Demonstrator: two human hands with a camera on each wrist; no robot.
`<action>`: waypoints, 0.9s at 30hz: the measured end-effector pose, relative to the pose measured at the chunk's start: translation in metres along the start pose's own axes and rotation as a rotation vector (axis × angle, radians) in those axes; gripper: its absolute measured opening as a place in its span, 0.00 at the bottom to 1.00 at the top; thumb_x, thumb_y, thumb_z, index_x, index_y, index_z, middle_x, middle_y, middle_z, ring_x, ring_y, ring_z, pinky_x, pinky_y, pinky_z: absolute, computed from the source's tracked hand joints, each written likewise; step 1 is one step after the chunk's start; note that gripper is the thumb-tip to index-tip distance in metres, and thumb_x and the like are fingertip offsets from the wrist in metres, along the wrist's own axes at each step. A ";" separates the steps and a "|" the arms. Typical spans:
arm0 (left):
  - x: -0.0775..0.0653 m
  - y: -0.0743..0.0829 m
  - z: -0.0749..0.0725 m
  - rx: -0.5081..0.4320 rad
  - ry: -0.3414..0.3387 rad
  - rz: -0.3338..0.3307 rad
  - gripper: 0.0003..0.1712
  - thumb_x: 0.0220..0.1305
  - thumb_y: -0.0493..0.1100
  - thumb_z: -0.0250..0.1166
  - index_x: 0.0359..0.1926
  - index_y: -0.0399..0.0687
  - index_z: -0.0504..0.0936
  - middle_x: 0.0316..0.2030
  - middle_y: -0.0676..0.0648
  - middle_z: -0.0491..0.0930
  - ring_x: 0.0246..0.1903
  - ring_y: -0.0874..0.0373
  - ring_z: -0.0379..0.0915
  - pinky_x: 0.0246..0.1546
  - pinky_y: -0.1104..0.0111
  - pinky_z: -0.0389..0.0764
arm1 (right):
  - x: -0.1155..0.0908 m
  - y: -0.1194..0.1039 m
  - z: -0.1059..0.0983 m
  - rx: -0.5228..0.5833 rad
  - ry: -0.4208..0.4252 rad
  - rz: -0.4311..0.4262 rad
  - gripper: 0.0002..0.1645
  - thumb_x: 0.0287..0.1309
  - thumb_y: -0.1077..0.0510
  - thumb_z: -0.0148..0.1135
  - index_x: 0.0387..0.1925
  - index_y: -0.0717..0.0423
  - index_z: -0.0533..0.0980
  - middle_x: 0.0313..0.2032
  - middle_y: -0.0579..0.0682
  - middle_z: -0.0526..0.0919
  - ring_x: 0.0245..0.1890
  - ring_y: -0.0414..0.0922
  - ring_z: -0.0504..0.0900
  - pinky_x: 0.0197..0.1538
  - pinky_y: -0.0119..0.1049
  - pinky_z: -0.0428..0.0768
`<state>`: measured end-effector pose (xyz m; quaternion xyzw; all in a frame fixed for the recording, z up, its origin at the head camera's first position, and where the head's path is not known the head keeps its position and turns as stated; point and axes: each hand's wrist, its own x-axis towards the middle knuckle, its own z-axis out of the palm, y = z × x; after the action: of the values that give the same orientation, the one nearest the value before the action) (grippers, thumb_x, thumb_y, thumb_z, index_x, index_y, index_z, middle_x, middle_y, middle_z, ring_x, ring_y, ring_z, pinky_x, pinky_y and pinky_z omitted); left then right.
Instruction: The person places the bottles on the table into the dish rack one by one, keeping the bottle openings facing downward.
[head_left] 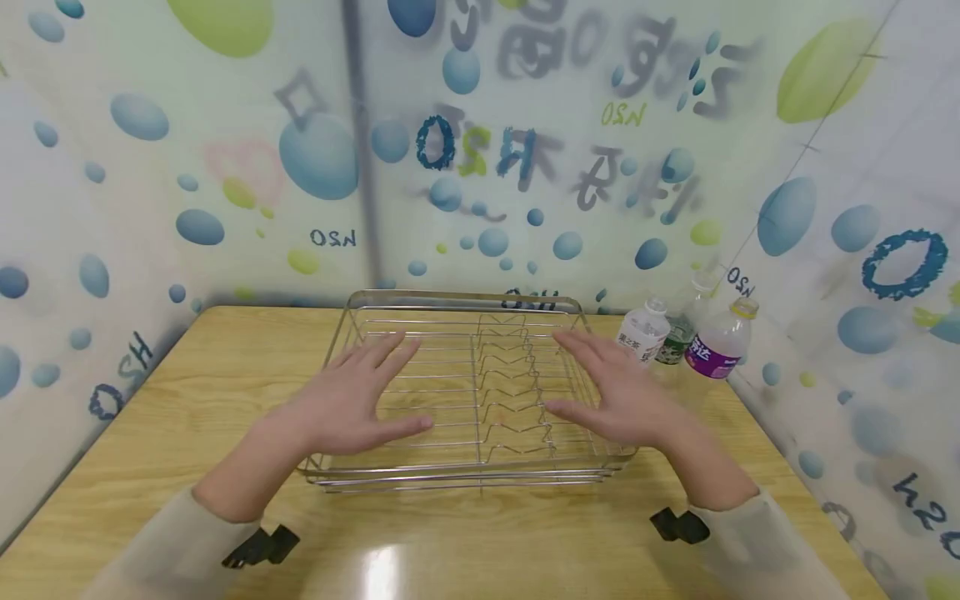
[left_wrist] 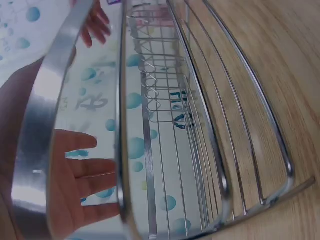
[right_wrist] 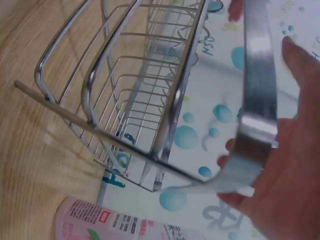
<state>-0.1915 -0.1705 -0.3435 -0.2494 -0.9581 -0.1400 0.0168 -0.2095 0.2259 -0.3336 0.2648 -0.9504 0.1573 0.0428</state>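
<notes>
A wire dish rack [head_left: 480,467] of shiny metal stands on the wooden table, with a row of zigzag wire dividers [head_left: 513,412] right of its middle. My left hand [head_left: 348,404] is held over the rack's left part, fingers straight and thumb pointing inward. Over the right part is my right hand [head_left: 618,387], its fingers extended and spread from the thumb. Both hands hold nothing. In the left wrist view, the rack's flat metal rim [left_wrist: 37,150] crosses in front of the left hand. The right wrist view likewise has the rim [right_wrist: 257,100] partly covering the right hand's fingers.
Behind my right hand stand three bottles: one with a white label [head_left: 643,330], one with a green label [head_left: 673,337] and one with a purple label [head_left: 711,357] and yellow cap. Patterned panels [head_left: 465,208] enclose the wooden table [head_left: 225,350] at the back and sides.
</notes>
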 end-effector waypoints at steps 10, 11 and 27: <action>-0.002 0.001 -0.007 -0.316 0.060 0.088 0.43 0.78 0.64 0.67 0.84 0.53 0.66 0.69 0.42 0.79 0.65 0.45 0.82 0.58 0.47 0.88 | -0.025 0.029 -0.019 0.171 0.422 -0.060 0.21 0.69 0.63 0.74 0.61 0.57 0.84 0.53 0.54 0.91 0.46 0.38 0.87 0.43 0.24 0.84; -0.002 0.002 -0.008 -0.334 0.055 0.095 0.42 0.79 0.62 0.67 0.84 0.52 0.66 0.68 0.42 0.80 0.63 0.45 0.82 0.56 0.48 0.88 | -0.029 0.032 -0.022 0.176 0.460 -0.062 0.20 0.68 0.64 0.74 0.60 0.57 0.84 0.51 0.54 0.91 0.44 0.33 0.86 0.43 0.21 0.82; -0.001 0.006 -0.005 -0.447 0.020 0.134 0.37 0.80 0.53 0.68 0.81 0.47 0.70 0.65 0.42 0.83 0.60 0.46 0.85 0.54 0.54 0.91 | -0.089 0.098 -0.059 0.282 0.715 0.493 0.07 0.77 0.50 0.67 0.47 0.46 0.78 0.37 0.25 0.75 0.39 0.31 0.73 0.39 0.13 0.73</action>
<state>-0.1883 -0.1675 -0.3376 -0.3086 -0.8843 -0.3497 -0.0200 -0.1841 0.3680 -0.3195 -0.0369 -0.8800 0.3721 0.2929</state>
